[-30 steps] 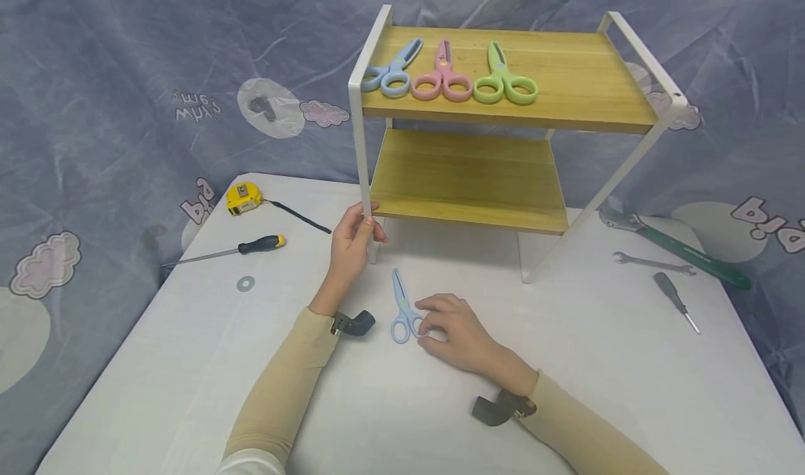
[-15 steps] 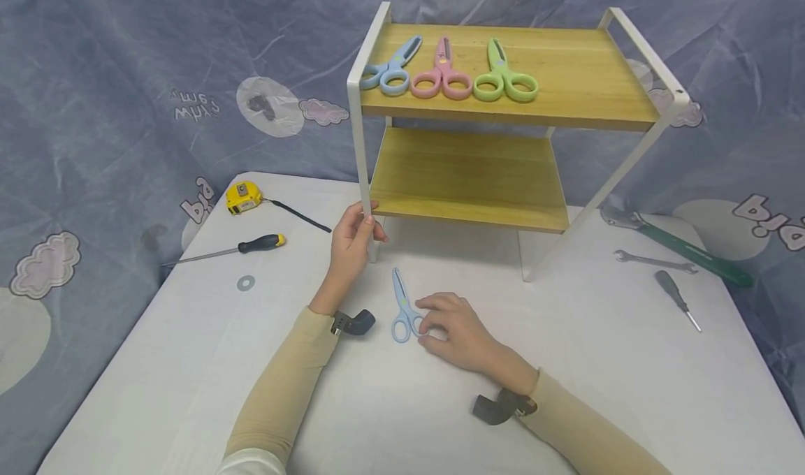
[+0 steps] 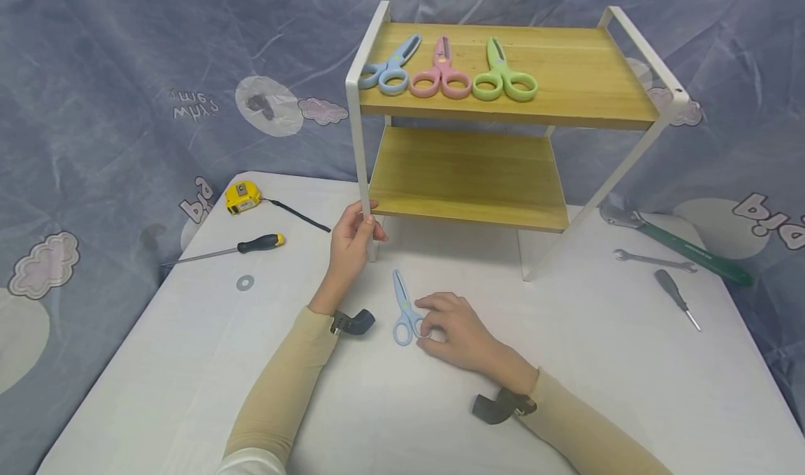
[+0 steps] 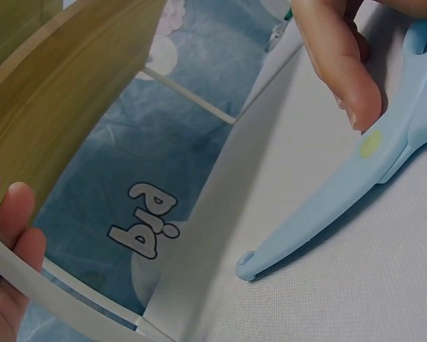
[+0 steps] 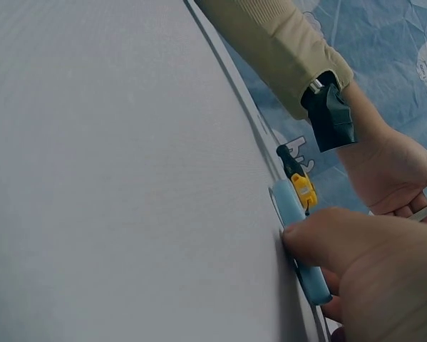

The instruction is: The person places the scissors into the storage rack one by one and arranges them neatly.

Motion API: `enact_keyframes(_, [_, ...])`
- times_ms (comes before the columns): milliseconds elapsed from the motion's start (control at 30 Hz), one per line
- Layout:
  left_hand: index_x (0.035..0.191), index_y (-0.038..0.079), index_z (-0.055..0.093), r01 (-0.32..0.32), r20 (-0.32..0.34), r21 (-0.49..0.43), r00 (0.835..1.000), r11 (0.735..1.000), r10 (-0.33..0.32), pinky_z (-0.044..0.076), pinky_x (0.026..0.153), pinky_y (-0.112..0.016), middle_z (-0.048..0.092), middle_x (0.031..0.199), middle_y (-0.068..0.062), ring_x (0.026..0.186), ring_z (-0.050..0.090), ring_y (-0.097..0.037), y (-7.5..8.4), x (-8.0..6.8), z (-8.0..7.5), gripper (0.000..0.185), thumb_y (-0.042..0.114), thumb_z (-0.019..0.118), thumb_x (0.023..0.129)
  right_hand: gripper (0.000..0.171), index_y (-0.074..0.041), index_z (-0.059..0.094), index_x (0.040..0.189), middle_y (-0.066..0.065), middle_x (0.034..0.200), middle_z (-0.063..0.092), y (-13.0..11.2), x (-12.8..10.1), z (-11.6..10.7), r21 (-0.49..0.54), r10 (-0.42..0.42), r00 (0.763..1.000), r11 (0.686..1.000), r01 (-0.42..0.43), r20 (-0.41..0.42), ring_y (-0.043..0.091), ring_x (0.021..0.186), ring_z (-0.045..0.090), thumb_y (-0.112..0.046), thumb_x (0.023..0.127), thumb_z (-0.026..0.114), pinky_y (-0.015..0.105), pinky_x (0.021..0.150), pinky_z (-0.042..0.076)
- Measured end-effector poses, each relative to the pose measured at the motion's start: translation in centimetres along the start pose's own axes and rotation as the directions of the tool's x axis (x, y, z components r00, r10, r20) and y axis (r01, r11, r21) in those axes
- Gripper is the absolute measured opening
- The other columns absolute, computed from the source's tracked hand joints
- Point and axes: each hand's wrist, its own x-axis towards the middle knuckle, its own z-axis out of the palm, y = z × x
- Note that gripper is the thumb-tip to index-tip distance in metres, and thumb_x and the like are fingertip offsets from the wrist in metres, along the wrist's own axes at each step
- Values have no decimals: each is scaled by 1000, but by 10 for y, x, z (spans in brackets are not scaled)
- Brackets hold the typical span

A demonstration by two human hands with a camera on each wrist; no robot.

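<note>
Light blue scissors (image 3: 400, 306) lie on the white table (image 3: 189, 363), tips pointing away from me, just in front of a two-tier wooden shelf (image 3: 472, 174). My right hand (image 3: 429, 325) pinches their right handle ring; in the right wrist view the thumb (image 5: 341, 239) presses on the blue scissors (image 5: 290, 210). My left hand (image 3: 367, 225) grips the shelf's white front-left leg (image 3: 360, 161). The left wrist view shows the scissors' blade (image 4: 320, 221) under a right fingertip (image 4: 345, 78). On the top shelf lie blue scissors (image 3: 388, 70), pink scissors (image 3: 441, 75) and green scissors (image 3: 503, 78).
To the left lie a yellow tape measure (image 3: 242, 197), a black-and-yellow screwdriver (image 3: 239, 249) and a washer (image 3: 245, 283). On the right lie a green adjustable wrench (image 3: 679, 244), a small spanner (image 3: 654, 261) and a grey screwdriver (image 3: 674, 297). A patterned blue cloth (image 3: 126, 77) hangs behind.
The right hand's fingers have closed slightly onto the scissors' handle ring. The left hand has stayed on the shelf leg.
</note>
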Motion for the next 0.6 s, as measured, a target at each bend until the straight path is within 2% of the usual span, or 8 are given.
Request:
enact_keyframes(133, [127,-9,54,-14,-2,-4,1000,1000,14,59,71,-25,62,71,-17,67,64,-3,-1,0,0,27,2,46,104,16,-21,67,76,5,128,71,1,0,1,-22,-25,1000,999,24,-13,28,126,60,-23,79,83,46,99,49])
enact_keyframes(400, [128,-8,54,-9,3,1,1000,1000,9,59,72,-25,62,72,-23,68,64,-1,-2,0,0,27,2,46,104,15,-19,63,83,4,116,76,6,0,3,-83,-101,990,992,93,-97,24,115,67,-22,87,77,42,92,54])
enact_keyframes(500, [127,-8,55,-7,2,-1,1000,1000,7,60,72,-26,62,72,-22,68,65,-3,-1,0,0,26,2,46,104,17,-20,62,83,3,112,76,9,-1,6,-55,-87,987,995,80,-134,22,108,68,-21,85,78,39,90,55])
enact_keyframes(600, [127,-8,55,-5,2,-1,1000,1000,5,60,73,-27,62,72,-21,68,65,-4,-2,0,0,26,1,46,105,18,-20,63,81,2,108,77,10,-2,9,29,-43,985,998,49,-169,20,103,68,-17,82,81,37,90,57])
